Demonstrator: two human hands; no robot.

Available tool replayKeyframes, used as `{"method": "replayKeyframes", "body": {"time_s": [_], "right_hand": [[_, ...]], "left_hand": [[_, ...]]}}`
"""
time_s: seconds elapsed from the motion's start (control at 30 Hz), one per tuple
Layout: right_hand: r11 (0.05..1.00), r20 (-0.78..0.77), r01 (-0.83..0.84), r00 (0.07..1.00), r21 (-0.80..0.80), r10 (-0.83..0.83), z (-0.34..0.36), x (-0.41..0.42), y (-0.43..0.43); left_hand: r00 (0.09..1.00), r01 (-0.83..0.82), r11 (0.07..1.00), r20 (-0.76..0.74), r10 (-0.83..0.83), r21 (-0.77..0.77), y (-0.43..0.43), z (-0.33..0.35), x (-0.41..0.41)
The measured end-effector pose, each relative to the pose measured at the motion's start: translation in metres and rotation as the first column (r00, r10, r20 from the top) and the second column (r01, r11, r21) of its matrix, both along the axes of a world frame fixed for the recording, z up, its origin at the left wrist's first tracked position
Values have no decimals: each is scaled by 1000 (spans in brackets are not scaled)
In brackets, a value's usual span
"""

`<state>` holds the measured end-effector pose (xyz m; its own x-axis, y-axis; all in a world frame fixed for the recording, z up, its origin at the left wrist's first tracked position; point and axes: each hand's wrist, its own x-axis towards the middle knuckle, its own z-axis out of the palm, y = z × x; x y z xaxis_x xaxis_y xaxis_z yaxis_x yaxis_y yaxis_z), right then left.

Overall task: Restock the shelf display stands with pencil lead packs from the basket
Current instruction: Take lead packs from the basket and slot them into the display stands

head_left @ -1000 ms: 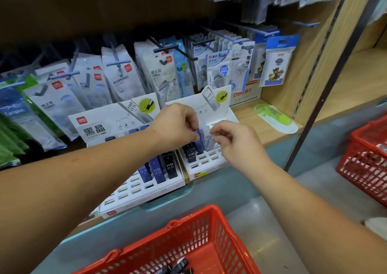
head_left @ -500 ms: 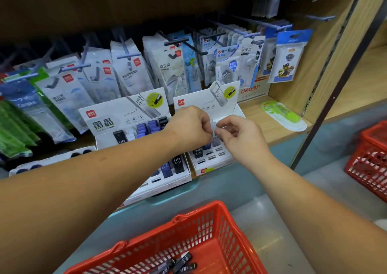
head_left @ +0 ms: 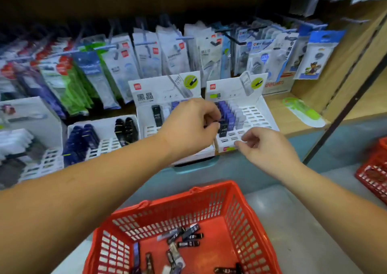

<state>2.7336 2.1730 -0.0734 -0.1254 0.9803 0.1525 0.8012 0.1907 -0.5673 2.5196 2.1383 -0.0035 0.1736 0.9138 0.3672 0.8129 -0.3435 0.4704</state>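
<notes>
Two white slotted display stands sit side by side on the shelf. The right stand [head_left: 258, 114] holds rows of blue and clear lead packs [head_left: 227, 113] plus a black HB pack [head_left: 223, 130] at the front. My left hand [head_left: 188, 127] hovers over the gap between the stands, its fingers curled round dark lead packs. My right hand [head_left: 259, 145] is at the right stand's front edge, fingers loosely curled and holding nothing. The left stand [head_left: 146, 94] has one black pack [head_left: 156, 114] standing. Below, the red basket [head_left: 209, 192] holds several loose lead packs [head_left: 188, 236].
Further left are more slotted stands [head_left: 104, 143] with blue and black packs. Hanging stationery packets on pegs [head_left: 146, 51] fill the back of the shelf. A green blister pack [head_left: 301, 111] lies on the wooden shelf at right. A second red basket [head_left: 372, 171] stands at far right.
My right hand has drawn back from the slots to the stand's front edge with nothing in it. My left hand stays over the stands. The view has dipped, showing more of the basket.
</notes>
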Motion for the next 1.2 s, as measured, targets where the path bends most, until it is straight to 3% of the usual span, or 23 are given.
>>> {"method": "replayKeyframes", "body": {"time_s": [0.13,0.3,0.4,0.6,0.73,0.83,1.03,1.2], "right_hand": [[947,122,-234,956,-221,265,-17,-24,-57],[742,240,-393,774,-543,585,-84,-49,-130],[615,295,-369,635,-697,715,-119,-70,-147],[535,306,-215,625,-817,718,-198,-78,-150],[447,286,-99,643,-889,711,-256,-53,-154],[437,331,-56,570,-898,752,-282,-38,-151],[487,335,-142,562,-862,757,-304,-32,-146],[528,360,-185,546,-829,756,-313,-36,-138]], "left_hand": [[994,-10,995,106,20,-97,-71,-37,-31],[985,-67,915,119,124,-398,-147,-132,-65],[976,-112,842,101,193,-528,-170,-196,-81],[988,-71,595,24,150,-800,-195,-301,-77],[994,-91,464,-56,89,-881,-213,-351,-75],[983,-173,384,-184,9,-907,-222,-370,-71],[983,-157,344,-181,-40,-926,-221,-386,-36],[974,-160,437,-214,-76,-885,-216,-404,-22]]}}
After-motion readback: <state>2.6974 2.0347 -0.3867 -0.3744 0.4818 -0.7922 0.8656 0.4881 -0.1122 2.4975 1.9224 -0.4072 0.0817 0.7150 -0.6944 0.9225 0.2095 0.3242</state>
